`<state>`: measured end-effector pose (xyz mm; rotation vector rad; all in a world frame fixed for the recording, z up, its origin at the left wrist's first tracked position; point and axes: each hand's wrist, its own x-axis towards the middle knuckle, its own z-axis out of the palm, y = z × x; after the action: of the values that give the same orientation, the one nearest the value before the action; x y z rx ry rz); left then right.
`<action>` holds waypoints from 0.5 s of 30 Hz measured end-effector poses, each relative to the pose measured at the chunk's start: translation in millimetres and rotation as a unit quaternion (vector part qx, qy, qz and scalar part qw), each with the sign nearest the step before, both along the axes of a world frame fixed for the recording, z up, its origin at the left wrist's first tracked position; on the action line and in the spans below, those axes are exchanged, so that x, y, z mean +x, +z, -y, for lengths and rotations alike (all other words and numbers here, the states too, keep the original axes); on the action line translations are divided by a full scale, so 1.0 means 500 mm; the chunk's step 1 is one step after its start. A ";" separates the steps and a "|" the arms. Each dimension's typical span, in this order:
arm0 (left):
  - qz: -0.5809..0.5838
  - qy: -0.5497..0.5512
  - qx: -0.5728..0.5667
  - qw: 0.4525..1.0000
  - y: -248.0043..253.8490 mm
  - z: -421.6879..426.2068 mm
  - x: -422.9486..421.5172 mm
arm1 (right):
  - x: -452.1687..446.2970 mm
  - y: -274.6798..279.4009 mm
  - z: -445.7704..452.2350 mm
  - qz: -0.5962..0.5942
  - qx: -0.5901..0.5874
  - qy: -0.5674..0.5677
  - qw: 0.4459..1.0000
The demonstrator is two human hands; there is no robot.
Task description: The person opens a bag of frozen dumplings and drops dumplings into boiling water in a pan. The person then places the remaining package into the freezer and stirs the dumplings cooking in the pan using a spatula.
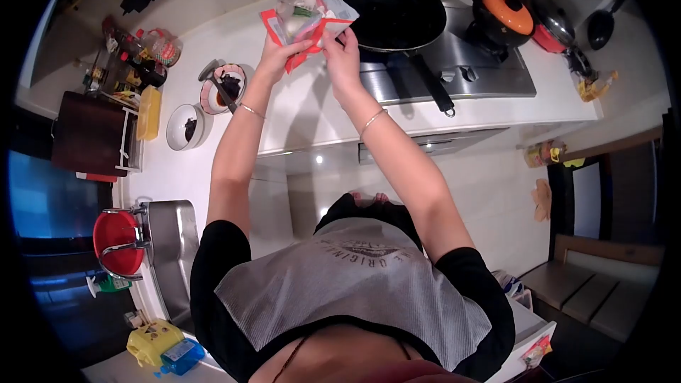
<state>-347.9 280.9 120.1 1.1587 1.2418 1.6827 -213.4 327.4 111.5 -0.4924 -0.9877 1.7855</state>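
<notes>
Both hands hold a plastic food packet (301,14), red-edged with a clear part, above the counter. My left hand (275,60) grips its lower left side, the thumb laid across the front. On the lower right edge, my right hand (342,57) pinches the plastic. Something pale with a bit of green shows at the packet; the contents are not clear. Just right of the packet, a black frying pan (390,14) sits on the stove. A scalloped bowl (213,103) with dark food and a ladle (223,92) stands left of my left forearm.
A white bowl (181,128) with dark bits is on the left counter, near sauce bottles (145,69) and a yellow container (148,113). The pan's handle (431,85) juts over the stove's front. An orange-lidded pot (505,14) stands right; a sink (174,241) lies lower left.
</notes>
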 end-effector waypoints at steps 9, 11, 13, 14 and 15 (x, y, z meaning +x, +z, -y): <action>-0.030 -0.033 -0.059 0.997 0.008 -0.034 -0.016 | -0.062 -0.100 -0.053 0.177 0.040 -0.135 0.974; -0.034 -0.027 -0.064 0.997 0.006 -0.037 -0.014 | -0.061 -0.090 -0.048 0.166 0.026 -0.140 0.976; -0.037 -0.021 -0.062 0.997 0.007 -0.040 -0.012 | -0.060 -0.083 -0.043 0.161 0.013 -0.135 0.978; -0.037 -0.019 -0.059 0.997 0.007 -0.039 -0.011 | -0.059 -0.080 -0.040 0.159 0.006 -0.132 0.978; -0.036 -0.016 -0.057 0.998 0.005 -0.039 -0.010 | -0.061 -0.086 -0.040 0.171 0.013 -0.132 0.976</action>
<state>-353.1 300.3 122.8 1.1743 1.3383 1.5376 -243.7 347.4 68.4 -0.8920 -1.1203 1.4757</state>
